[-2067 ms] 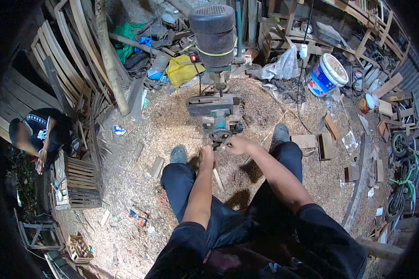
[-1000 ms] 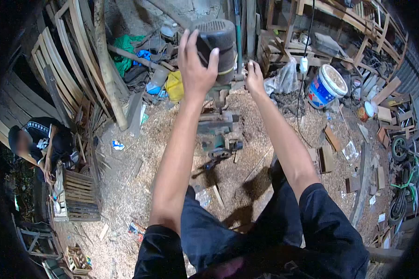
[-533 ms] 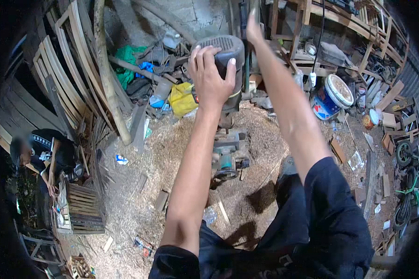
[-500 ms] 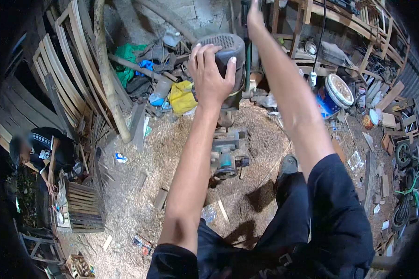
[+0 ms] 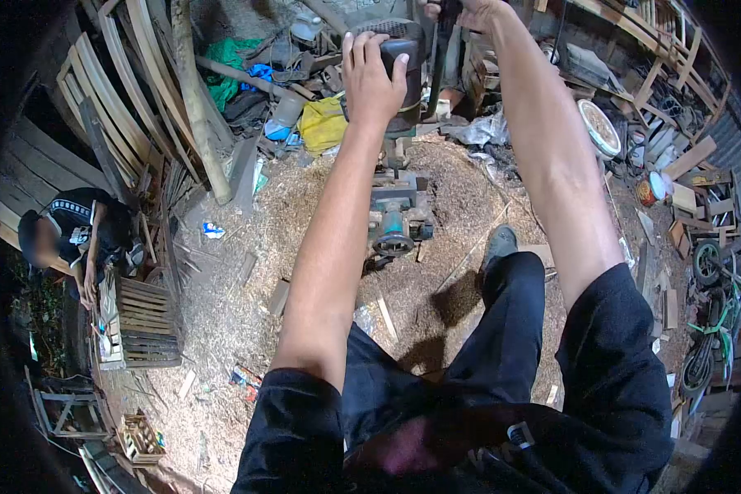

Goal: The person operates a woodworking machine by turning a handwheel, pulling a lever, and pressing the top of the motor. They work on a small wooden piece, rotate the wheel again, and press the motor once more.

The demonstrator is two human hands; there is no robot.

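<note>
My left hand (image 5: 372, 82) lies against the dark motor housing (image 5: 403, 74) of a standing machine, fingers spread over its front near the vented top. At the upper edge of the view, my right hand (image 5: 475, 15) is partly cut off, with its fingers curled round a dark upright bar (image 5: 446, 41) beside the housing. Below the motor sits the machine's grey vise-like table (image 5: 395, 196), with a teal part (image 5: 393, 221) and a round handwheel (image 5: 393, 244) at its front. The spot directly under the motor is partly hidden by my left forearm.
Wood shavings (image 5: 305, 214) cover the floor around the machine. A person (image 5: 82, 230) sits at the left by a slatted wooden piece (image 5: 148, 317). Curved wooden frames (image 5: 107, 107) lean behind a pole (image 5: 191, 99). A white bucket (image 5: 598, 128) and a small bike (image 5: 708, 329) are at the right.
My right hand has gone from a raised, straight hand to curled fingers at the dark bar. The view has shifted, so the machine appears higher. My left hand stays on the motor housing.
</note>
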